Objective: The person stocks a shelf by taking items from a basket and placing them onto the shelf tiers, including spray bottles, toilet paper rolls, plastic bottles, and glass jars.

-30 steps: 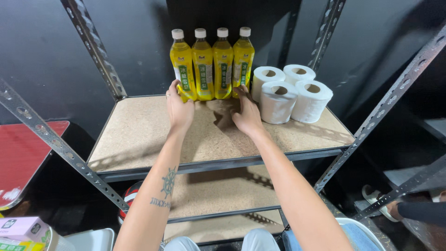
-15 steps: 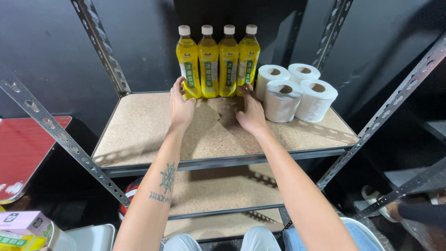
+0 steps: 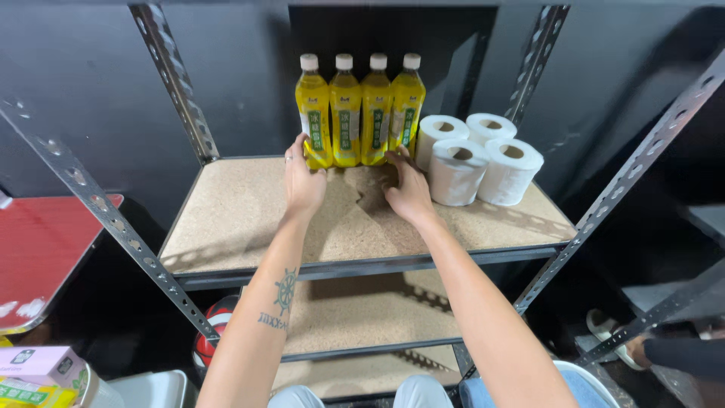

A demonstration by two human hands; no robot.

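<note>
While four yellow bottles (image 3: 361, 113) stand aligned at upper centre, left hand (image 3: 303, 185) and right hand (image 3: 408, 193) press open-palmed against the row's ends, grasping nothing.

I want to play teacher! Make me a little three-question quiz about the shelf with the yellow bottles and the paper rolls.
1. How many yellow bottles stand in the row at the back of the shelf?
2. True or false: the toilet paper rolls stand to the left of the bottles.
3. Which bottle does the left hand touch? A) the leftmost one B) the rightmost one C) none

Key:
1. Four.
2. False; they stand to the right, next to the right hand.
3. A.
</note>
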